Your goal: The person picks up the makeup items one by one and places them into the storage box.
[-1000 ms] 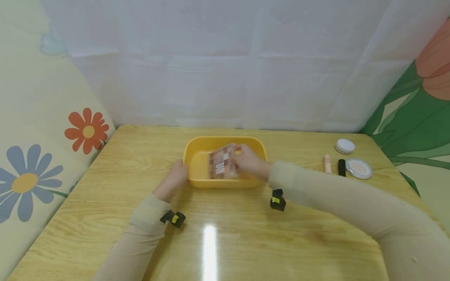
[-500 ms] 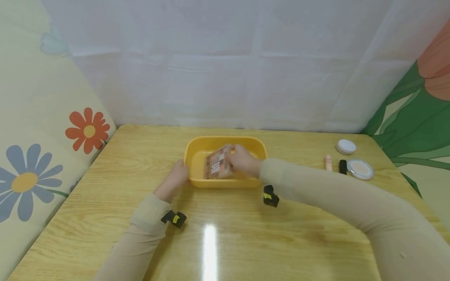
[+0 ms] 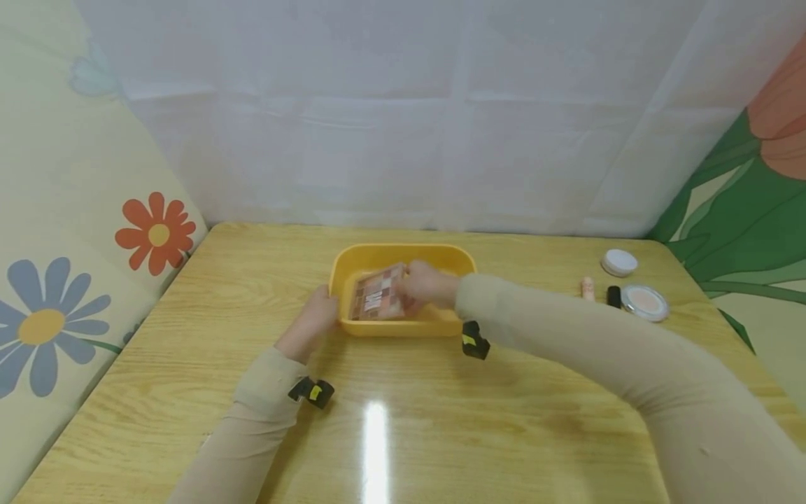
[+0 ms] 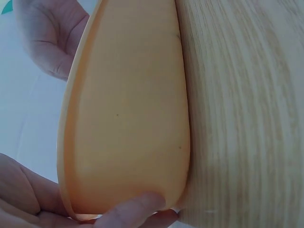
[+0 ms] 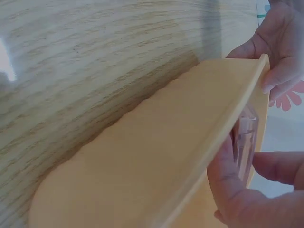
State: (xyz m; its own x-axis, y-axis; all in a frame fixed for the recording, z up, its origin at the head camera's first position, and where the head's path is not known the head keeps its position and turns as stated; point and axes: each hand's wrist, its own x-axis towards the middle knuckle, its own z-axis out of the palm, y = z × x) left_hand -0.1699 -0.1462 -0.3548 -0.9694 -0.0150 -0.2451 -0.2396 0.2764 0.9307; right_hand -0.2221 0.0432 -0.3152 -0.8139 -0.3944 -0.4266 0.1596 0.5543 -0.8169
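A yellow plastic bin [image 3: 409, 329] stands on the wooden table. At its left end my left hand [image 3: 317, 316] grips the wall, with fingers on both sides of the rim in the right wrist view. My right hand [image 3: 433, 285] reaches inside and pinches the right edge of a makeup palette [image 3: 376, 294], which shows checkered brown and pink pans and pale lettering. The palette lies tilted in the left half of the bin, its right side raised. From the right wrist, the palette's clear case [image 5: 246, 137] shows between thumb and fingers, partly hidden behind the bin wall.
Right of the bin lie a white round jar [image 3: 620, 263], a pale pink tube [image 3: 588, 288], a black tube [image 3: 613, 296] and a round compact [image 3: 645, 302]. My right sleeve passes close in front of them. A white cloth hangs behind the table.
My right hand has moved left inside the bin with the palette, which now lies flatter and nearer the left wall. The left hand has kept its place on the bin.
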